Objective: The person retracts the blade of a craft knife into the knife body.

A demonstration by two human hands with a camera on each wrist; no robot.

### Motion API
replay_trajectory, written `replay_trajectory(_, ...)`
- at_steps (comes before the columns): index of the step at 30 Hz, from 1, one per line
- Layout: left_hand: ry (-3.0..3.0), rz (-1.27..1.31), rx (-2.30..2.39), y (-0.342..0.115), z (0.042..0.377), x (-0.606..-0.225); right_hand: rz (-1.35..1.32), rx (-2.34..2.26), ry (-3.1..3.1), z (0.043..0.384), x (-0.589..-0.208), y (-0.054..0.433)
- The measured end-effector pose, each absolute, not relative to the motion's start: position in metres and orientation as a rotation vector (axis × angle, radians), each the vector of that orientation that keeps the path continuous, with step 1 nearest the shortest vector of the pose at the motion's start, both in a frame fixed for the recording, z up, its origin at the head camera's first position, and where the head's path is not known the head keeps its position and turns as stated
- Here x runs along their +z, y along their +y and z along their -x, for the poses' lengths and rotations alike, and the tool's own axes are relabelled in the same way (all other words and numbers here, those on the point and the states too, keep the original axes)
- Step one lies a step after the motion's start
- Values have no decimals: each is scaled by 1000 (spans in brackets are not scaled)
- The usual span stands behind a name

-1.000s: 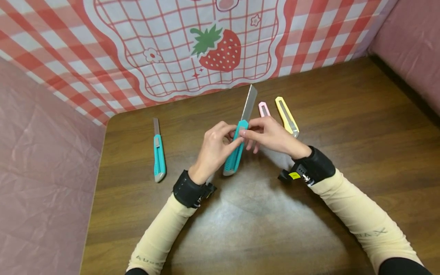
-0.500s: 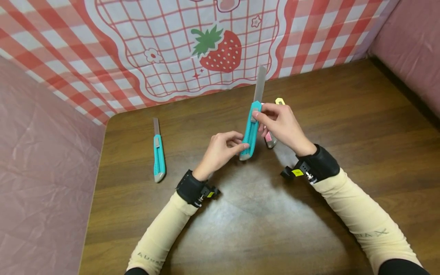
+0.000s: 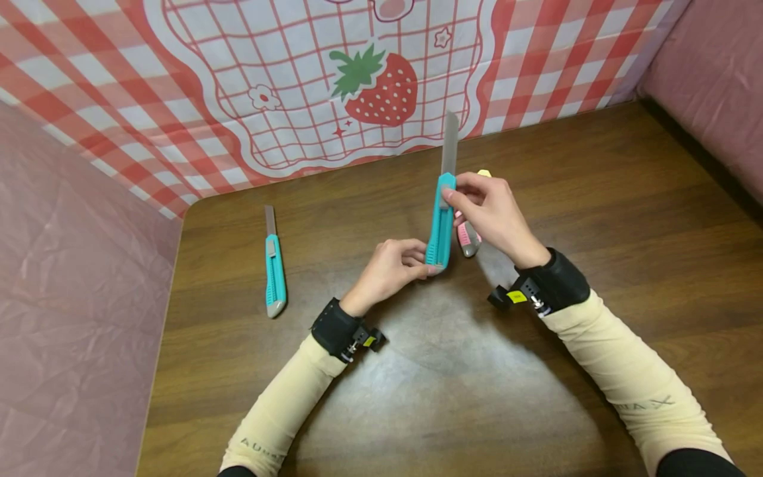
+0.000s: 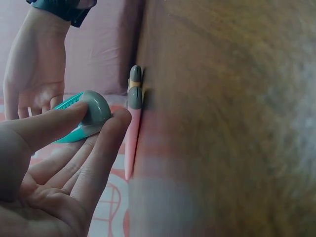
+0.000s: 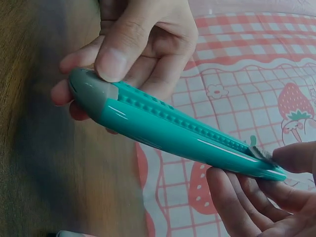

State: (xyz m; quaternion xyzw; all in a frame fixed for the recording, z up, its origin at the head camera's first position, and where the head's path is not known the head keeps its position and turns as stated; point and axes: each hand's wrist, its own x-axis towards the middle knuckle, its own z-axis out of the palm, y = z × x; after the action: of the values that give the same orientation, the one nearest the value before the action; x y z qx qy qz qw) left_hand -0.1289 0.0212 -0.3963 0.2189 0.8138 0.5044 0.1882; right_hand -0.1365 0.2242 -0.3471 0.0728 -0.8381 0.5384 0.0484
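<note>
A teal utility knife is held up off the table with its long blade out, tip pointing away. My right hand pinches it near the blade end, thumb on the grey slider. At the other end, my left hand pinches the grey end cap between thumb and fingers. In the right wrist view both hands grip the knife from opposite ends. A pink utility knife lies partly hidden behind my right hand, and only the tip of a yellow one shows.
Another teal utility knife, its blade out, lies at the left of the brown wooden table. A checked cloth with a strawberry print hangs behind the table. Pink fabric stands at both sides.
The held knife has moved up and to the right and stands more upright. My left hand has slid from its middle down to the end cap. My right hand still grips the front part.
</note>
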Motion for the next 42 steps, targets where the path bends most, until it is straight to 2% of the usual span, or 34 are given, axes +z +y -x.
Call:
replay_trajectory(10,2325,-638,1365,23,128,-402,-316,1564,-2579,135,-346,224)
replay_trajectory(23,2403,-698,1314,24,126,-399,-278,1429,-2602,137,-346,226)
replay_trajectory(42,2376,-639,1356,27,122,-399,-299,1493,-2673,140,-345,231)
